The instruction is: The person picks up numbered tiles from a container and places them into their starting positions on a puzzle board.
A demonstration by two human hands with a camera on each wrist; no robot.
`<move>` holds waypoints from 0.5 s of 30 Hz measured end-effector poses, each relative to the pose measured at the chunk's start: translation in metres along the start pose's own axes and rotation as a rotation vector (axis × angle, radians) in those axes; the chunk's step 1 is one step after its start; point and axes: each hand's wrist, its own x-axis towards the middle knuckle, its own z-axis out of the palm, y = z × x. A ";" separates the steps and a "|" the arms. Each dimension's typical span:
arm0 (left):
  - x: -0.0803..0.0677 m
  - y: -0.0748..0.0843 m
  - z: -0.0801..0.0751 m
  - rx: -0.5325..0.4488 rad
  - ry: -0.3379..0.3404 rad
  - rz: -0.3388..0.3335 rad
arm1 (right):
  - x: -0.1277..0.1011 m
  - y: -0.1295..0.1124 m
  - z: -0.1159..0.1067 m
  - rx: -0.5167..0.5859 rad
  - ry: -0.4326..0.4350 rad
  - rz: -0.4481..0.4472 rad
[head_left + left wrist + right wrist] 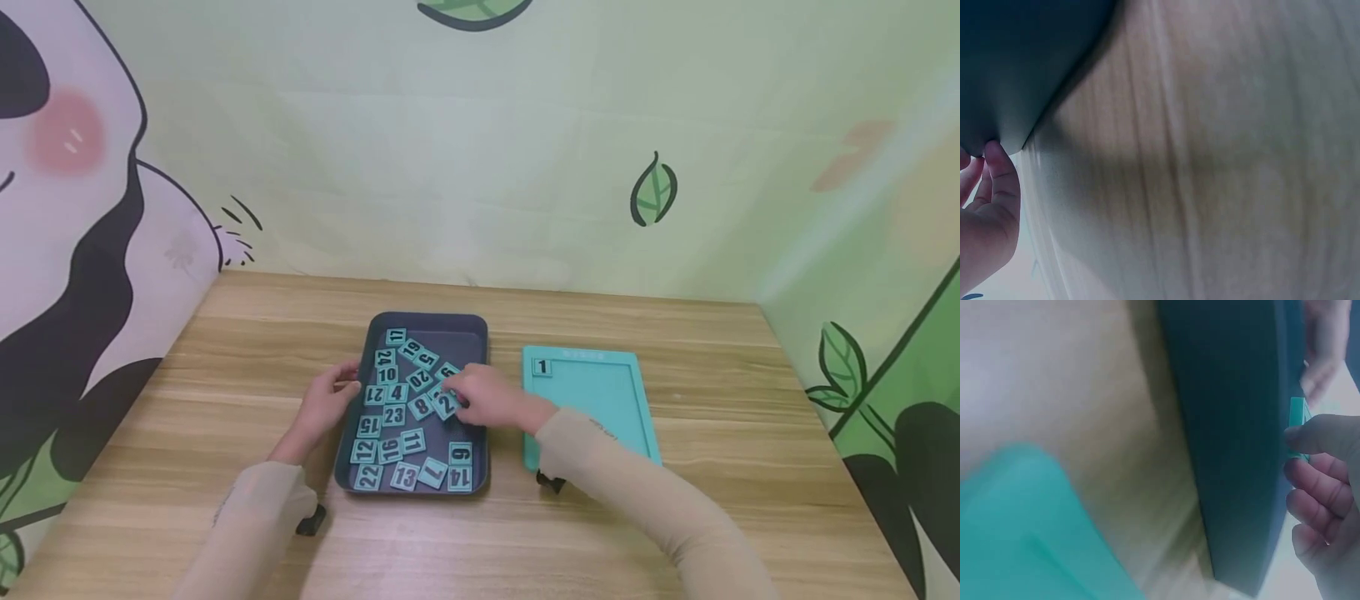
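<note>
A dark blue tray (463, 332) on the table holds several light-blue number tiles, spread in mixed directions. My right hand (491, 398) reaches over the tray's right rim and pinches the tile marked 2 (445, 406) between thumb and fingers. In the right wrist view, the edge of that tile (1296, 412) shows by the thumb. At the tray's left side, my left hand (326, 408) holds the rim; the left wrist view has its thumb (1002, 172) against the tray's outer wall (1016, 94). Right of the tray lies a turquoise board (592, 398) with the tile marked 1 (542, 367) in its upper left corner.
The wooden table (420, 546) carries the tray and board side by side, a narrow strip of wood between them. My right forearm (637, 483) crosses the board's lower part. A wall with painted leaves (654, 192) stands behind the table.
</note>
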 end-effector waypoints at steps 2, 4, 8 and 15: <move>0.000 0.000 0.000 -0.002 0.001 0.005 | -0.002 0.005 -0.007 0.043 0.009 0.047; 0.000 0.000 0.000 0.001 0.001 0.005 | -0.005 0.011 -0.012 0.071 0.019 0.095; -0.001 0.001 0.000 0.005 -0.007 -0.003 | -0.013 0.024 -0.022 0.148 0.044 0.174; -0.002 0.002 0.000 0.021 -0.007 -0.003 | -0.035 0.054 -0.029 0.192 0.119 0.271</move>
